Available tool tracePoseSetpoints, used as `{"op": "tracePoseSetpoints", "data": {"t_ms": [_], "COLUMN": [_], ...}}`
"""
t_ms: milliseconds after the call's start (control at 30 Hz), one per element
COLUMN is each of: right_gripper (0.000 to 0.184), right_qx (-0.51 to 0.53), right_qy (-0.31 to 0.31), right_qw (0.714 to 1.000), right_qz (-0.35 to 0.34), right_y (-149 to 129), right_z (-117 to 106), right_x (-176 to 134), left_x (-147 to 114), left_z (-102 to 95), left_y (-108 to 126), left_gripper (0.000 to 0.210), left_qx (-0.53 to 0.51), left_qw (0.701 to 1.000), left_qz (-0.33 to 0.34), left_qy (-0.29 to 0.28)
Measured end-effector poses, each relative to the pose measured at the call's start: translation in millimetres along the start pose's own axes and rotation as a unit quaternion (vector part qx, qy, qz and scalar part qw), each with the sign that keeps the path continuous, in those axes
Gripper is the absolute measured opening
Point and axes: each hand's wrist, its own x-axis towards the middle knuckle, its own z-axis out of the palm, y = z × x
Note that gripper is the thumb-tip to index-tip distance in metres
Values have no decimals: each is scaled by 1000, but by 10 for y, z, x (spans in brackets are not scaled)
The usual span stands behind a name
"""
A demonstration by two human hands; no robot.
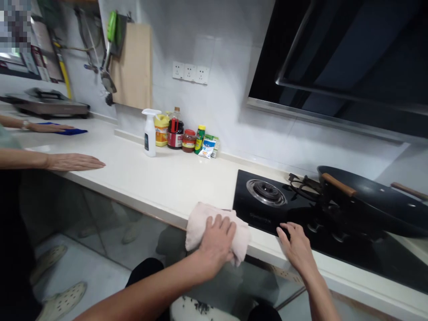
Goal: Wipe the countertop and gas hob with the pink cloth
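Observation:
My left hand (pixel 217 238) presses a pale pink cloth (pixel 197 225) onto the front edge of the white countertop (pixel 140 176), its fingers curved over the fabric. Part of the cloth hangs down over the edge, and its underside is hidden. To the right, my right hand (pixel 296 245) is at the front rim of the black gas cooktop (pixel 261 218), its fingers loosely bent and apart, holding nothing. A round burner (pixel 266 191) lies just beyond the cloth. On the right side of the cooktop sits a large black wok (pixel 374 196) with wooden handles.
Against the wall stand a white spray bottle (pixel 150 136), a yellow jug (pixel 162 129), a dark sauce bottle (pixel 175 131) and a red-lidded jar (pixel 189 141). At left, a co-worker's hand (pixel 75 162) lies flat; the other rests on a blue cloth (pixel 75 131). A range hood (pixel 351 58) overhangs.

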Motion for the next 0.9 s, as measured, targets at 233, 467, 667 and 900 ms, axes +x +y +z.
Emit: {"op": "tracePoseSetpoints", "data": {"t_ms": [233, 467, 667, 900], "right_gripper": [56, 61, 63, 64], "right_qx": [-33, -26, -37, -30], "right_qy": [-47, -55, -67, -46], "right_qw": [998, 998, 997, 998], "right_qz": [-11, -31, -21, -33], "right_y": [148, 381, 406, 449], "right_z": [214, 326, 317, 369], "right_x": [-37, -43, -52, -77], "left_x": [153, 39, -222, -817], "left_z": [239, 272, 173, -353], "left_y": [636, 227, -930, -2590], "left_gripper": [66, 56, 74, 82], "left_qx": [60, 69, 71, 111], "left_qw": [982, 953, 961, 991], "left_qz": [160, 257, 235, 76], "left_qy": [84, 146, 127, 26]}}
